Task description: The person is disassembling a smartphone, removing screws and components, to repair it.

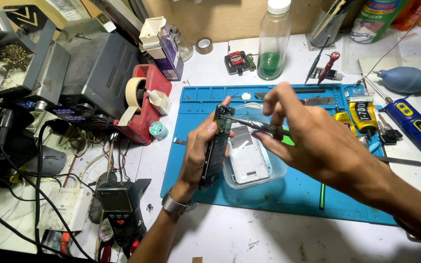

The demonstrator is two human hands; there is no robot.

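My left hand [197, 155] grips an opened phone body [215, 155] on its edge, tilted upright over the blue work mat [191, 165], with a green circuit board [224, 122] showing at its top. My right hand [313, 141] holds metal tweezers [257, 124] whose tips touch the board's upper part. Under both hands a clear plastic tray [276, 173] holds a white phone back plate [247, 156]. A metal watch [176, 205] sits on my left wrist.
Bench power supply [98, 68], red tape dispenser [144, 104] and multimeter [120, 209] stand at left among cables. A bottle with green liquid [272, 41] is behind the mat. Glue tubes [361, 114], blue air blower [405, 79], screwdrivers [325, 68] and a blue tool [417, 127] lie at right.
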